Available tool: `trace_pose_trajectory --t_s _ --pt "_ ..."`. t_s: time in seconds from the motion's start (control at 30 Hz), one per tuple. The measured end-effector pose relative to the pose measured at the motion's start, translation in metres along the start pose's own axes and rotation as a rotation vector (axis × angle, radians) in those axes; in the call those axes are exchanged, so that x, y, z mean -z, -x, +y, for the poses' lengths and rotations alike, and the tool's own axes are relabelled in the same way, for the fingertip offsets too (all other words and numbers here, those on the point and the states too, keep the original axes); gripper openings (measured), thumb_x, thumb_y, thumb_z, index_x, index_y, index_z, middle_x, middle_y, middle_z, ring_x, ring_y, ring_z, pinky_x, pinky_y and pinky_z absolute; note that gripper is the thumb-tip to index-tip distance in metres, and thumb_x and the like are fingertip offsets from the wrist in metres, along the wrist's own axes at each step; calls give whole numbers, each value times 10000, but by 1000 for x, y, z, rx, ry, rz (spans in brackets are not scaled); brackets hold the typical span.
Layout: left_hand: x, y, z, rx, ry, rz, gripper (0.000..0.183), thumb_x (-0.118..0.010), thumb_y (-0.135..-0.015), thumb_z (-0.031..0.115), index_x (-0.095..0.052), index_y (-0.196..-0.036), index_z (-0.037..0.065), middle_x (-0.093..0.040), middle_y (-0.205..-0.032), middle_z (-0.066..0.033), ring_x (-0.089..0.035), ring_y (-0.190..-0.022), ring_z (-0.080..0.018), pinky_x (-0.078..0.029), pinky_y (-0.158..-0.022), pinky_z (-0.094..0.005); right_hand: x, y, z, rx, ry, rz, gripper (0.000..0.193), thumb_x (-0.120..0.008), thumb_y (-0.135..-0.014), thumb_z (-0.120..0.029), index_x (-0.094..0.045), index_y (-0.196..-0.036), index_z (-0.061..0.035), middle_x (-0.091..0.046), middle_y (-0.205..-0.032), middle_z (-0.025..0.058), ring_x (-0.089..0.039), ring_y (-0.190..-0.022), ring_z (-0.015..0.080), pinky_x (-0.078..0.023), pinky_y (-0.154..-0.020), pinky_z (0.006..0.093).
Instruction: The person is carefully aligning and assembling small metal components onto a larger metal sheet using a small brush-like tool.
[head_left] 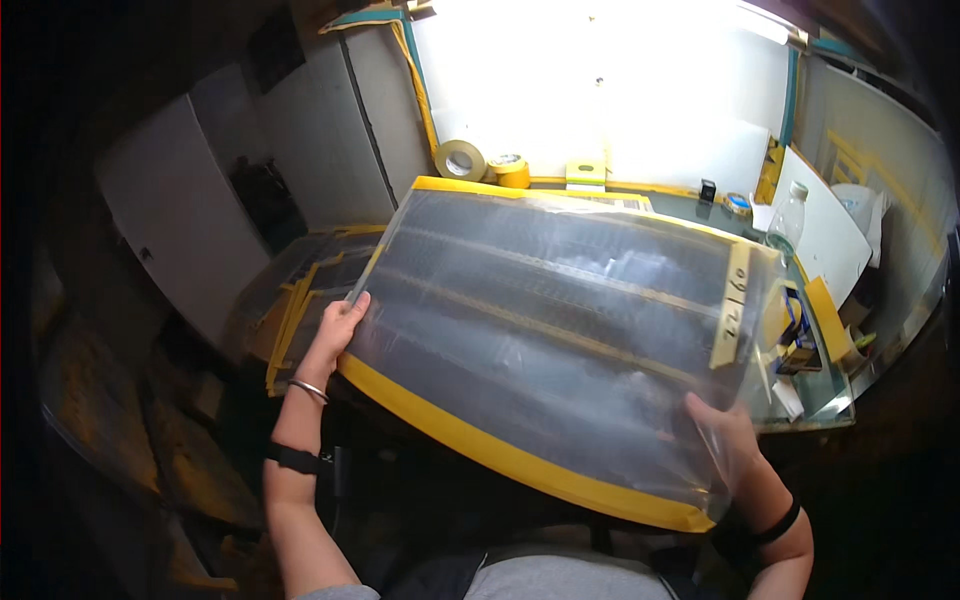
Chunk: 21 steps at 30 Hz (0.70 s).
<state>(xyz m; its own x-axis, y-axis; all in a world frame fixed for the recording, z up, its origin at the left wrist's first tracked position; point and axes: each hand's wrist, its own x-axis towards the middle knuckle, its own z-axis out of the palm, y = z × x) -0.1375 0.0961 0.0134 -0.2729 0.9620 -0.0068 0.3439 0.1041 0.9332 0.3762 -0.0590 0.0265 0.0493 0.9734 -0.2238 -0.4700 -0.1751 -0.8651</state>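
Observation:
I hold a large, flat, dark sheet [520, 330] covered in glossy clear plastic, tilted in front of me. Yellow tape runs along its near and far edges, and faint lighter bands cross it. A pale tape strip [731, 305] with handwriting is stuck near its right end. My left hand [343, 322] grips the left edge, thumb on top and fingers underneath. At the right end, my right hand [728, 432] is closed on the sheet, its thumb on top. Some of its fingers are behind the clear plastic, which sticks out past the dark part.
Behind the sheet is a glass-topped table [668, 208] before a bright white panel [600, 90]. Tape rolls [460, 160] stand at its back left, a clear bottle [788, 222] at the right. Several yellow-edged sheets [300, 300] lie stacked to the left.

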Motion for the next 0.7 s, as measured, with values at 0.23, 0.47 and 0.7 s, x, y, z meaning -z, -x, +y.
trace_pose_trajectory --t_s 0.23,0.47,0.7 --pt "-10 -34 12 -237 199 130 347 -642 -952 326 -662 -774 30 -622 -720 1 -560 -625 -97 -445 -567 -265 82 5 -29 236 237 179 272 -662 -878 -72 -603 -1135 -6 -662 -928 71 -655 -762 181 -569 -720 323" --pt "106 -134 -38 -241 -105 694 402 -586 -959 271 -628 -762 -77 -649 -717 -76 -566 -651 -161 -469 -618 -372 184 74 -85 508 52 361 225 -598 -921 -99 -617 -1115 14 -680 -975 120 -672 -834 221 -569 -796 375" --pt "71 -186 -41 -272 -172 697 414 -596 -954 298 -632 -784 -77 -653 -722 -168 -604 -662 -207 -462 -632 -403 247 151 -105 585 -80 564 249 -629 -932 -176 -663 -1055 38 -694 -1014 112 -669 -886 209 -549 -847 358"
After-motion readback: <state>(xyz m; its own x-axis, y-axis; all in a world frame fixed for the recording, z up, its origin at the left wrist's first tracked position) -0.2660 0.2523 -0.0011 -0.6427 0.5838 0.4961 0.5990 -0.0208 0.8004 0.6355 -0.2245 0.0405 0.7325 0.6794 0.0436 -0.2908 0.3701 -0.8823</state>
